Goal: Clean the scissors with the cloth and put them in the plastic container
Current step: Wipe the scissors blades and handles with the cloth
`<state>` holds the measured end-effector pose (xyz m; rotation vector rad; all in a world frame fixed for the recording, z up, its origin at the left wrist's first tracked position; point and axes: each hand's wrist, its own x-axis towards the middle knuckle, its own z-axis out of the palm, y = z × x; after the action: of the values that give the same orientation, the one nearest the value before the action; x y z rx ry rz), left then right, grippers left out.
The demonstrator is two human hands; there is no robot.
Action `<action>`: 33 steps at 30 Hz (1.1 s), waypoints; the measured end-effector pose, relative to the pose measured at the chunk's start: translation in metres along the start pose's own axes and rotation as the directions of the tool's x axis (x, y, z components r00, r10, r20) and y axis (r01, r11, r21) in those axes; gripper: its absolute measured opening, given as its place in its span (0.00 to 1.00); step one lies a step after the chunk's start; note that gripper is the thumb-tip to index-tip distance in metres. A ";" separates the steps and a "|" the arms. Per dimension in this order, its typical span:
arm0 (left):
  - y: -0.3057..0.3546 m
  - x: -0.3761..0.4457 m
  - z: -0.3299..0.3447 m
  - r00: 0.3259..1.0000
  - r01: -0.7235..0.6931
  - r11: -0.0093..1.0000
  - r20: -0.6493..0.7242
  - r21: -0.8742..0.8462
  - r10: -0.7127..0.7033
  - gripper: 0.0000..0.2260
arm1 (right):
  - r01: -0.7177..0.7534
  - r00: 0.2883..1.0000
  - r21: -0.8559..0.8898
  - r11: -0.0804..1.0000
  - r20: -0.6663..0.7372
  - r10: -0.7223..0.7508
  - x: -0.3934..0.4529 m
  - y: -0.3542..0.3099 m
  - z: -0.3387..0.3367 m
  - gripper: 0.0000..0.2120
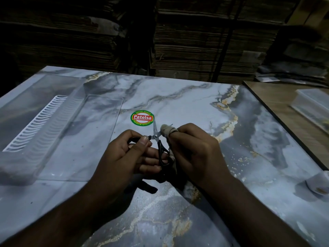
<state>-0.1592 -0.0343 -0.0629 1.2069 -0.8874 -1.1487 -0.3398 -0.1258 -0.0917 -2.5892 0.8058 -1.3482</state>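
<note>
Two bare hands meet just below the middle of the frame, over a marble-patterned counter (195, 104). The left hand (122, 157) holds a small pair of scissors (157, 139) with black handles: its fingers (144, 142) are closed on the handle loops, thumb pressed on one loop at the left, the other loop lying against the curled fingers lower down. The blades stand open; one points up toward the top of the frame, its tip just below a round green and red sticker (142, 117) on the counter. The right hand (194, 150) has a pale cloth (166, 131) wrapped over its fingertip, its fingers closed on the cloth, and the wrapped tip touches the scissors just right of the pivot screw. The loose end of the cloth hangs down between the two hands.

At the left of the frame a clear plastic container (44, 122) lies on the counter, with a white ribbed insert (37, 122) along its length; its near right edge lies left of the left hand, apart from it. Bare counter spreads above the hands and to the right, up to the counter's right edge, where a wooden surface (277, 100) adjoins it. On that surface, at the far right of the frame, sits another clear box (315, 104). A small pale dish (318, 184) stands at the lower right edge, well apart from the right hand. Stacked cardboard (204, 41) fills the dark background.
</note>
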 end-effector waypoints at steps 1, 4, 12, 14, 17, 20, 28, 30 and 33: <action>0.000 0.000 0.000 1.000 0.000 1.000 0.004 0.005 0.000 0.10 | -0.020 1.000 0.009 1.000 -0.012 0.020 0.000 0.000 -0.001 0.04; -0.001 0.000 0.000 1.000 0.028 0.999 0.009 -0.037 -0.027 0.10 | 0.007 1.000 0.049 0.999 0.027 -0.008 0.000 -0.003 -0.001 0.05; 0.002 -0.003 0.000 1.000 0.016 1.000 -0.002 -0.014 -0.016 0.10 | -0.038 0.998 -0.023 0.999 -0.047 0.037 0.002 -0.001 -0.006 0.05; 0.003 -0.003 0.001 1.000 0.002 1.000 -0.012 0.007 -0.002 0.10 | -0.060 0.993 -0.045 0.997 -0.103 0.055 0.001 0.002 -0.011 0.04; 0.001 -0.002 0.002 0.999 -0.027 1.000 -0.031 -0.015 0.027 0.10 | -0.026 0.989 -0.030 0.999 -0.143 0.021 -0.001 0.002 -0.015 0.04; -0.001 0.004 0.001 0.999 -0.021 1.000 -0.029 0.002 0.021 0.09 | 0.056 0.993 0.001 0.998 -0.107 -0.056 -0.001 -0.004 -0.010 0.07; 0.000 -0.002 0.003 1.000 -0.005 1.000 0.000 -0.015 0.005 0.09 | 0.063 0.998 -0.025 0.998 -0.018 -0.063 -0.001 -0.001 -0.003 0.06; 0.002 -0.001 0.001 1.000 0.004 1.000 0.010 0.005 -0.005 0.09 | 0.045 0.998 -0.015 0.999 -0.038 -0.046 0.000 0.000 -0.004 0.06; 0.001 0.003 -0.001 1.000 -0.007 0.999 -0.001 0.037 0.007 0.09 | 0.067 0.997 0.058 0.996 0.042 -0.069 -0.002 -0.002 -0.003 0.09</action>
<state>-0.1577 -0.0367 -0.0621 1.2333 -0.9146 -1.1304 -0.3426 -0.1222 -0.0907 -2.6149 0.6687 -1.3066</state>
